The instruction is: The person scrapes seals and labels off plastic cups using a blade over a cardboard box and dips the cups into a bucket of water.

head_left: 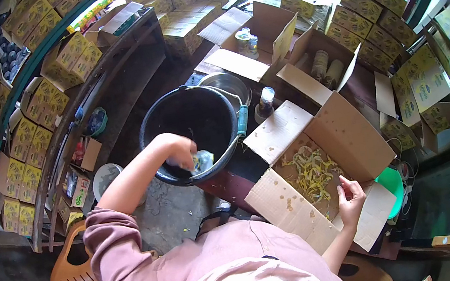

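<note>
My left hand point(181, 151) reaches over the near rim of a large black bucket point(147, 129). Its fingers are closed on a small clear container point(203, 162) with a bit of yellow and green, blurred and partly covered by the hand. The bucket's inside is dark, so its contents do not show. At the right, my right hand point(351, 198) hovers by the edge of an open cardboard box point(354, 137). Its thumb and fingertips are bent together; anything between them is too small to tell. Curled yellow strips point(311, 173) lie in that box.
A metal basin point(227, 85) sits behind the bucket, with a container with a shiny lid point(266, 99) near it. Open cartons point(271, 36) holding cans stand farther back. A green basin point(392, 189) is at the right. Stacked yellow boxes point(28, 151) line the left shelf.
</note>
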Available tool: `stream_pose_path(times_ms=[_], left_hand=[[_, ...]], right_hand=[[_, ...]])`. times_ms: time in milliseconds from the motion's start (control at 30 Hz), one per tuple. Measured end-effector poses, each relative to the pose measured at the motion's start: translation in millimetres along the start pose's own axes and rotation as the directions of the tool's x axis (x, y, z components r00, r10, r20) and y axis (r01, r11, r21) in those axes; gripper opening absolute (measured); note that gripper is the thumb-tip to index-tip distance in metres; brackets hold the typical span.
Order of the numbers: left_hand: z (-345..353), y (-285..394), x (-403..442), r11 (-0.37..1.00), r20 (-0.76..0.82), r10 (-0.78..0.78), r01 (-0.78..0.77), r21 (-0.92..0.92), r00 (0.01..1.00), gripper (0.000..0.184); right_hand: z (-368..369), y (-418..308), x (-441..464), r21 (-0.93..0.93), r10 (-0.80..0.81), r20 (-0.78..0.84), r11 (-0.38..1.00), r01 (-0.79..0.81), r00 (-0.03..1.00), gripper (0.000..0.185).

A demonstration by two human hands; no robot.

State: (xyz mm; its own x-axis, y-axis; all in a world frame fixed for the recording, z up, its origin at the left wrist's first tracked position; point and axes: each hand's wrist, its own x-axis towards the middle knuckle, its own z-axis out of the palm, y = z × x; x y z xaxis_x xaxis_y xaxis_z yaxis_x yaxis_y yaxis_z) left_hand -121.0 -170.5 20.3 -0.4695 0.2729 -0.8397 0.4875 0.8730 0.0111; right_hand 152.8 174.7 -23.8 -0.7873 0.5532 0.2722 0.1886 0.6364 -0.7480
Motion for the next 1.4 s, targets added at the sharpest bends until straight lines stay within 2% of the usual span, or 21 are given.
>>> stream_pose_path(times_ms=[67, 167, 200, 233, 300, 367, 467, 600, 700, 733, 767, 833, 900, 967, 1067, 1167, 1233, 1300, 1333, 1367, 1400], left_hand=[[-3, -2, 0, 0.999, 0.161, 0.006, -0.013, 0.039, 0.987, 0.068], [-9, -10, -9, 0.982, -0.309, 0.015, -0.072, -0.175, 0.951, 0.054], [-5, -10, -12, 0.992, -0.445, 0.06, -0.102, -0.072, 0.893, 0.05], [-11, -3, -10, 0.999, 0.011, 0.01, -0.011, 0.05, 1.0, 0.054], [2, -9, 4, 0.998, 0.169, -0.067, 0.063, 0.027, 0.983, 0.058], [-6, -2, -19, 0.992, -0.081, 0.055, -0.064, -0.11, 0.995, 0.058], [11, -21, 16, 0.957, -0.558, 0.067, -0.212, -0.199, 0.827, 0.052], [22, -13, 11, 0.989, -0.426, 0.119, -0.147, -0.033, 0.897, 0.054], [9, -12, 6, 0.986, 0.225, 0.036, 0.003, -0.17, 0.974, 0.057], [7, -14, 6, 0.988, 0.147, 0.11, -0.091, -0.129, 0.983, 0.06], [11, -17, 1, 0.98, -0.166, 0.086, -0.113, -0.161, 0.982, 0.056], [25, -30, 19, 0.968, -0.612, 0.036, -0.179, -0.174, 0.79, 0.056], [9, -19, 3, 0.998, -0.043, 0.056, -0.057, -0.019, 0.997, 0.054], [12, -16, 0, 0.995, 0.16, -0.082, 0.089, -0.036, 0.984, 0.054], [6, -21, -2, 0.994, -0.235, -0.027, 0.001, -0.112, 0.972, 0.055], [11, -33, 9, 0.968, -0.679, -0.047, -0.135, -0.212, 0.732, 0.056], [16, -37, 19, 0.943, -0.749, -0.034, -0.227, -0.243, 0.661, 0.061], [22, -23, 7, 0.951, -0.639, 0.002, -0.2, -0.237, 0.769, 0.053], [28, -43, 31, 0.964, -0.262, 0.251, -0.266, -0.025, 0.932, 0.052], [24, -18, 3, 0.991, 0.044, 0.104, -0.101, -0.083, 0.994, 0.055], [25, -19, 8, 0.993, 0.054, 0.095, -0.092, -0.068, 0.994, 0.059]], right_hand=[[-4, -1, 0, -0.01, 0.009, -0.005, 1.0, -0.009, 1.0, 0.029], [-6, -3, -3, 0.006, 0.056, -0.028, 0.998, -0.056, 0.998, 0.032], [-5, -5, -4, 0.034, 0.091, -0.053, 0.995, -0.089, 0.994, 0.034], [-5, -5, -4, 0.062, 0.124, -0.077, 0.991, -0.12, 0.989, 0.036], [0, 4, -5, 0.235, 0.165, -0.149, 0.964, -0.127, 0.975, 0.038], [5, 16, -5, 0.514, 0.295, -0.195, 0.843, -0.158, 0.936, 0.04], [8, 32, -7, 0.911, 0.454, -0.038, 0.382, -0.156, 0.89, 0.04], [21, 45, -16, 0.956, 0.547, 0.018, 0.236, -0.174, 0.837, 0.039], [31, 51, -23, 0.973, 0.548, 0.087, 0.132, -0.188, 0.832, 0.037], [35, 49, -23, 0.973, 0.575, 0.109, 0.106, -0.206, 0.811, 0.035], [38, 46, -24, 0.969, 0.609, 0.129, 0.091, -0.23, 0.782, 0.036], [44, 40, -24, 0.964, 0.616, 0.144, 0.089, -0.249, 0.775, 0.035], [46, 33, -24, 0.964, 0.609, 0.146, 0.088, -0.249, 0.78, 0.035], [47, 29, -25, 0.965, 0.594, 0.153, 0.083, -0.249, 0.789, 0.034], [46, 29, -26, 0.966, 0.568, 0.157, 0.081, -0.245, 0.808, 0.033], [45, 29, -26, 0.972, 0.61, 0.104, 0.105, -0.21, 0.786, 0.032], [42, 32, -28, 0.977, 0.621, 0.097, 0.09, -0.193, 0.778, 0.033], [40, 33, -30, 0.979, 0.627, 0.099, 0.078, -0.189, 0.772, 0.033], [39, 33, -31, 0.977, 0.619, 0.109, 0.076, -0.197, 0.778, 0.033], [37, 34, -33, 0.976, 0.61, 0.12, 0.073, -0.206, 0.783, 0.033], [36, 35, -34, 0.974, 0.6, 0.131, 0.071, -0.215, 0.789, 0.033]])
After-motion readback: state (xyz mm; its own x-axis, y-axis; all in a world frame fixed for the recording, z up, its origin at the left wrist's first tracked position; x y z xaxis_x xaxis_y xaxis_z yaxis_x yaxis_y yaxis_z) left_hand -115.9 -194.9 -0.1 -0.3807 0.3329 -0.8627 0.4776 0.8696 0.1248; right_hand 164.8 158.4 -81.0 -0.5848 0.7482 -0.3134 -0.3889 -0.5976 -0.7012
